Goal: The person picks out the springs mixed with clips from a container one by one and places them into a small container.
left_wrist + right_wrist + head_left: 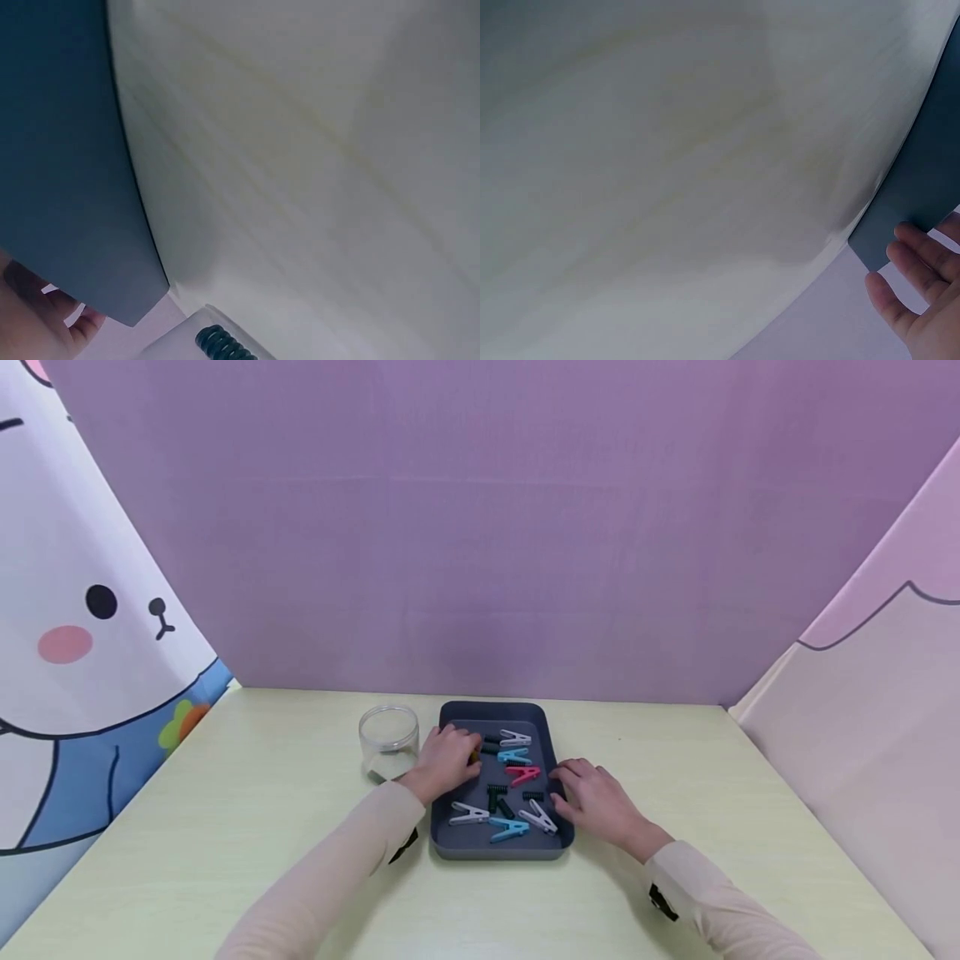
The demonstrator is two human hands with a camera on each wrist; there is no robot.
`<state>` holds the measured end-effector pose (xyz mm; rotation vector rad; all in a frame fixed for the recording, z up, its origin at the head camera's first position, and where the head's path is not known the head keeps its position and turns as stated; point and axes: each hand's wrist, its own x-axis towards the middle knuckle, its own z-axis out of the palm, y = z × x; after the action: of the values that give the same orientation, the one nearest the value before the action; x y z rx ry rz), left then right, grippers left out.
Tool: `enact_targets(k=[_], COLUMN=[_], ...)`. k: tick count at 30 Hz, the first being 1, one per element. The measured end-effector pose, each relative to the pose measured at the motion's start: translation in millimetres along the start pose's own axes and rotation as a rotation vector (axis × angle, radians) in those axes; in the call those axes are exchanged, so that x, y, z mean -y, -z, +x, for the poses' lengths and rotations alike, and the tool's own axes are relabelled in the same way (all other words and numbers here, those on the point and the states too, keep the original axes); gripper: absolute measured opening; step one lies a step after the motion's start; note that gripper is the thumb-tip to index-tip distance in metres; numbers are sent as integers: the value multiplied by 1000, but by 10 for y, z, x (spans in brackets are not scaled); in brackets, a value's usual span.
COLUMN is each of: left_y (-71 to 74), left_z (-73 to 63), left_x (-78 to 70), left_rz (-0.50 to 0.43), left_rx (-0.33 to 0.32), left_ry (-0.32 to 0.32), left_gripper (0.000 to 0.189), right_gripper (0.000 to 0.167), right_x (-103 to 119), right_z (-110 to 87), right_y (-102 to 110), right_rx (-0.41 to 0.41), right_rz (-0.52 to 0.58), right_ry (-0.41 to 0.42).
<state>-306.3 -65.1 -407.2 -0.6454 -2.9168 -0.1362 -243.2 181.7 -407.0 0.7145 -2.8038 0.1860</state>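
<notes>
A dark grey tray [459, 842] holds several spring clothespins: white ones such as this clothespin [516, 738], blue ones such as this clothespin [509, 829], and a red clothespin [522, 774]. Short dark green coils [533, 796] lie among them. My left hand [446, 758] reaches over the tray's left rim, with a small yellow thing [475, 757] between thumb and fingers, mostly hidden. Beside the right rim, my right hand [600, 795] has its fingers loosely extended, fingertips at the tray wall. The right wrist view shows those fingers [919, 259] against the tray's outer side.
Left of the tray stands a clear round jar [389, 739], close behind my left hand. A dark green coil [222, 343] shows inside it in the left wrist view. The pale table [285, 760] ends at a purple backdrop [480, 568].
</notes>
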Motion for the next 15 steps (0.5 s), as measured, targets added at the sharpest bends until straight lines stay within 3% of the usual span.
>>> enact_targets(k=[15], left_y=[-22], left_z=[19], left_x=[-12], left_rz=[-8], left_rx=[-2], left_ry=[18], left_gripper=[25], right_gripper=[32], right_x=[-5], right_z=[2], right_y=[-7], right_rx=[-5], right_rz=[-8], right_ry=[7])
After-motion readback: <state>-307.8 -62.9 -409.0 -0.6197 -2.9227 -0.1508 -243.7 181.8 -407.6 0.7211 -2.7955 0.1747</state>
